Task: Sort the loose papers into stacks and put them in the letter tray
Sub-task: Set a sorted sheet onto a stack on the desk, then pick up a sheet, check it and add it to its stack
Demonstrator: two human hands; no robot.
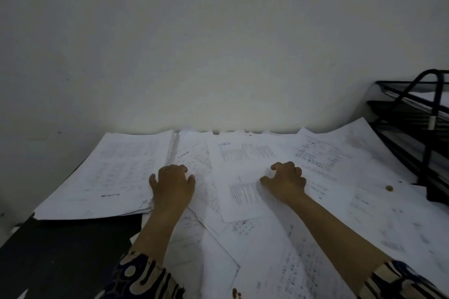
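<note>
Paper: thin, floppy, slippery sheets [243, 177]. Left hand [171, 183] curled, resting on them; right hand [285, 183] curled, fingertips pressing. Best pinched at an edge.

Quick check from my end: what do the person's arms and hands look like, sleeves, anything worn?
Both hands, left hand and right hand, are bare: no gloves, and no rings or watch that I can make out. The forearms are bare too. The left sleeve and right sleeve end below the elbow, in dark navy fabric with a bold cream and tan looping pattern.
</note>
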